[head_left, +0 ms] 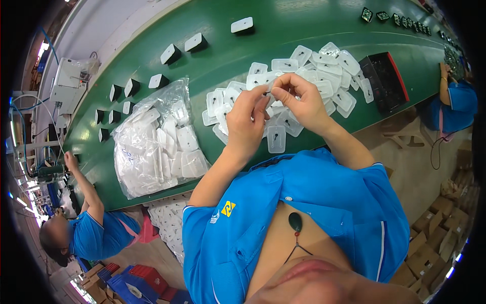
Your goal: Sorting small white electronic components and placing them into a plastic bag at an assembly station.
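Observation:
Over a loose pile of flat, white, rounded rectangular plastic covers [329, 68], my two hands meet with their fingertips nearly touching. Several of the covers bear a small black piece at the middle. My left hand [246, 121] is closed, with thumb and index finger pinched together. My right hand [304, 104] pinches as well, close beside the left fingertips. Something small and dark shows between the fingertips, mostly hidden by them; its kind cannot be told. One translucent cover [276, 139] lies flat just below my hands, near the table edge.
A clear plastic bag [152, 147] full of white covers lies to the left on the green table [223, 61]. Black-sided boxes with white tops [196, 42] stand along the far left. A black bin [386, 83] with a red rim sits right. Co-workers sit at both ends.

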A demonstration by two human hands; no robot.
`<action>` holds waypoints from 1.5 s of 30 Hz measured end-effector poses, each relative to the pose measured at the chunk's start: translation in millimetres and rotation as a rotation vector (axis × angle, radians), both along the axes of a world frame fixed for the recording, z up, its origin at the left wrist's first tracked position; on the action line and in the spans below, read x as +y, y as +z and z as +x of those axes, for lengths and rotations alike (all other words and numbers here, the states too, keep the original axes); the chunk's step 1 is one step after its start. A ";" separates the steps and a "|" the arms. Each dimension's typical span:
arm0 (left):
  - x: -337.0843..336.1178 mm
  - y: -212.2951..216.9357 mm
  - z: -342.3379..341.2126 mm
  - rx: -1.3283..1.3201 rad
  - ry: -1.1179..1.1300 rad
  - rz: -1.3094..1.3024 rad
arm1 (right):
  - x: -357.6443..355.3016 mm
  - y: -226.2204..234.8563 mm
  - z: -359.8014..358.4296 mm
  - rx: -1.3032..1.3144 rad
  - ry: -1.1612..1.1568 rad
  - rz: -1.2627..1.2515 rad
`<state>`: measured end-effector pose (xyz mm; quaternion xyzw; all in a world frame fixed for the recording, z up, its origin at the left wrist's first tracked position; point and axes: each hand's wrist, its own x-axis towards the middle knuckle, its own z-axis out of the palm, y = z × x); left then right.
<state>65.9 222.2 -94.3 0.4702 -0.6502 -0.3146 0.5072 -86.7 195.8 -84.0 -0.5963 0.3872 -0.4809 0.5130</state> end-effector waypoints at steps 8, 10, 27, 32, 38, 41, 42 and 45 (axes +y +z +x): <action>3.6 4.5 5.1 0.265 -0.102 0.270 | 1.8 -3.3 4.0 0.210 -0.125 -0.403; 4.5 5.5 7.4 0.294 -0.140 0.311 | -0.1 -3.6 1.8 0.284 -0.131 -0.512; 18.5 3.1 3.1 0.201 -0.108 0.182 | 12.8 2.7 -3.7 0.387 -0.040 -0.324; 17.9 -2.2 2.2 0.095 -0.038 0.036 | 20.6 1.5 3.3 0.414 -0.076 -0.236; 19.6 1.0 6.9 0.277 -0.034 0.166 | 14.8 -3.5 -1.8 0.357 -0.124 -0.509; 21.4 1.8 9.7 0.250 -0.084 0.210 | 14.1 8.5 -1.6 0.331 -0.179 -0.462; 22.2 1.8 10.5 0.241 -0.100 0.225 | 14.2 9.9 -1.6 0.322 -0.198 -0.445; 23.2 0.9 11.4 0.177 -0.114 0.237 | 12.3 7.3 -7.3 0.400 -0.078 -0.337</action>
